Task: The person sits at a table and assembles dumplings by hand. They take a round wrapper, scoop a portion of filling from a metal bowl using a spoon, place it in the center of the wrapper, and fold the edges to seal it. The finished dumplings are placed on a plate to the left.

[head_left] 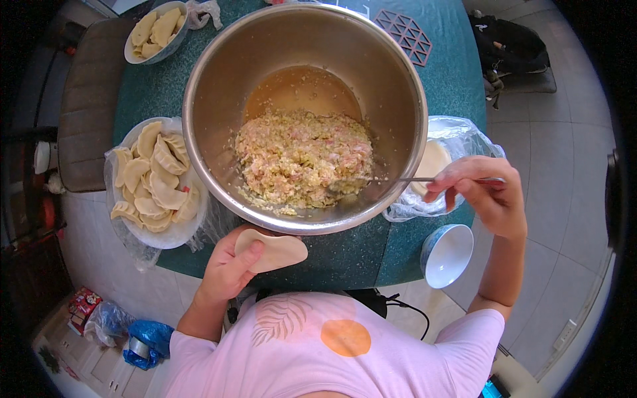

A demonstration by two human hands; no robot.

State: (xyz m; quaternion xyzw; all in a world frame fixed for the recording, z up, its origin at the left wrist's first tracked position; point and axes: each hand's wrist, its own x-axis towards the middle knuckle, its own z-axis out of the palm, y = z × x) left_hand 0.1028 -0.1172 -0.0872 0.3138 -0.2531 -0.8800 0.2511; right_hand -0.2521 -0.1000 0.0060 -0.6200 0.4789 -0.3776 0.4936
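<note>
A large steel bowl (202,142) holds chopped meat-and-vegetable filling (305,152), with brownish liquid pooled at its far side. My right hand (484,192) grips the handle of a metal spoon (418,180), which reaches over the bowl's right rim; its head is down at the filling's near right edge. Just below the near rim, my left hand (229,265) pinches a flat round dumpling wrapper (279,252) between thumb and fingers. No filling shows on the wrapper. To the left, a plate (159,237) is heaped with folded dumplings (156,176).
More dumplings fill a bowl (154,56) at the far left. Right of the steel bowl lies a plastic bag (458,139) with pale wrappers (432,162). A small white bowl (448,255) sits at the table's right edge. A lattice trivet (403,36) lies behind.
</note>
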